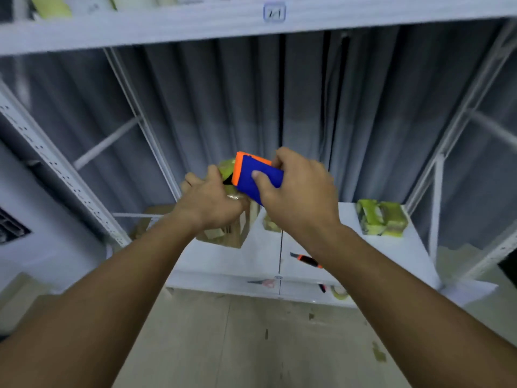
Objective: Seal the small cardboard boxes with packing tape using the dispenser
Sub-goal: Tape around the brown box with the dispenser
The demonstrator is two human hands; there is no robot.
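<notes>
**Both hands on box and dispenser above the shelf**

Head view: the right hand [296,191] grips the blue and orange tape dispenser [256,177], thumb pressed on its blue side. The left hand [212,200] curls over the top of a small cardboard box [229,231], lifted above the white shelf [251,261]. Dispenser and box touch. A taped box [382,221] sits at the shelf's right, an orange cutter [307,260] nearer the front edge.
</notes>
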